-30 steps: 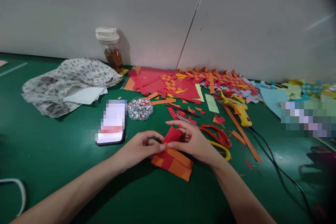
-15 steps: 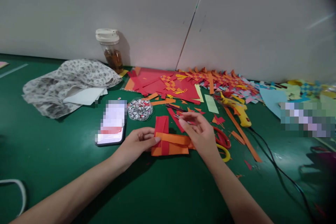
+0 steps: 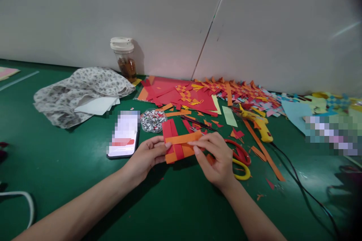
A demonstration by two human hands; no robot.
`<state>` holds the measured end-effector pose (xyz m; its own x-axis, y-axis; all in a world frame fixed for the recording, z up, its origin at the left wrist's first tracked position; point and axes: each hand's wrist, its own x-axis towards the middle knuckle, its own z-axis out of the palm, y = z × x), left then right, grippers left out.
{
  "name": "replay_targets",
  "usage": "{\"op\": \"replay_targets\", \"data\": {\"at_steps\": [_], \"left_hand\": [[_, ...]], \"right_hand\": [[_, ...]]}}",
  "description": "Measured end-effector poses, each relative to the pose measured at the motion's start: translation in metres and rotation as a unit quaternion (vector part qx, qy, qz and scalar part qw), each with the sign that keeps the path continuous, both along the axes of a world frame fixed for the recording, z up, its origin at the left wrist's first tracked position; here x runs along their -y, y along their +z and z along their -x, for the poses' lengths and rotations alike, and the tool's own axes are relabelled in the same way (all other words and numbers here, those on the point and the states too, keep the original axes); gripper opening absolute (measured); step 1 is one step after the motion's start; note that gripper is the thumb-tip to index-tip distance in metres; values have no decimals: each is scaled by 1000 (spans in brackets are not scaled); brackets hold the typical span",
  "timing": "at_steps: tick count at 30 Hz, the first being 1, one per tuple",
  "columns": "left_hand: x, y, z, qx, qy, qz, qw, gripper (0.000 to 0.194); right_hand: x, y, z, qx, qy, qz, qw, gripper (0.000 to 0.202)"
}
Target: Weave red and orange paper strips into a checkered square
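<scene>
Red and orange paper strips, crossed over and under each other, form a small woven piece (image 3: pixel 178 145) held just above the green table. My left hand (image 3: pixel 148 154) is closed on its left end, the thumb lying on top. At the right side, my right hand (image 3: pixel 216 158) is closed with thumb and forefinger on the orange strips; its other fingers are curled. Scissors with red and yellow handles (image 3: pixel 243 169) lie beside my right hand, their blades partly hidden behind it.
A phone (image 3: pixel 123 135) and a round clear case of small googly-eye pieces (image 3: pixel 153 120) lie beyond my left hand. A yellow glue gun (image 3: pixel 258 122) with a black cord is at right. Paper scraps, woven paper fish, a patterned cloth (image 3: pixel 82 90) and a lidded cup (image 3: pixel 126 60) stand farther back.
My right hand has come down from above the woven piece onto its orange strips. The piece has tilted slightly in my left hand. The view has shifted a little.
</scene>
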<state>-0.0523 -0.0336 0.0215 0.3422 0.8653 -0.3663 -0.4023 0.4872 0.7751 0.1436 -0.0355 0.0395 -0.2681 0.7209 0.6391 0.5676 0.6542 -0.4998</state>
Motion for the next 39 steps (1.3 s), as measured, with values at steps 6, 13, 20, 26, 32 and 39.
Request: {"op": "replay_targets", "data": {"at_steps": [6,13,20,26,32,39], "left_hand": [[2,2,-1,-2,-1,3,1000,21],[2,4,-3,0,-5,5,1000,17],[4,1,-3,-15,1,12,1000,20],[3,3,-3,-2,-1,10,1000,18],[2,0,-1,13,10,-12,1000,17],[2,-2,-2,10,29,-23,999,19]], "right_hand": [[-1,-6,4,33,5,1,999,19],[0,-11,14,28,-21,-1,999,19],[2,-4,21,90,-76,99,988,18],[-1,-2,13,24,-70,139,987,18],[-13,3,-12,3,-59,180,982,5],[-1,9,13,85,-143,46,985,18]]}}
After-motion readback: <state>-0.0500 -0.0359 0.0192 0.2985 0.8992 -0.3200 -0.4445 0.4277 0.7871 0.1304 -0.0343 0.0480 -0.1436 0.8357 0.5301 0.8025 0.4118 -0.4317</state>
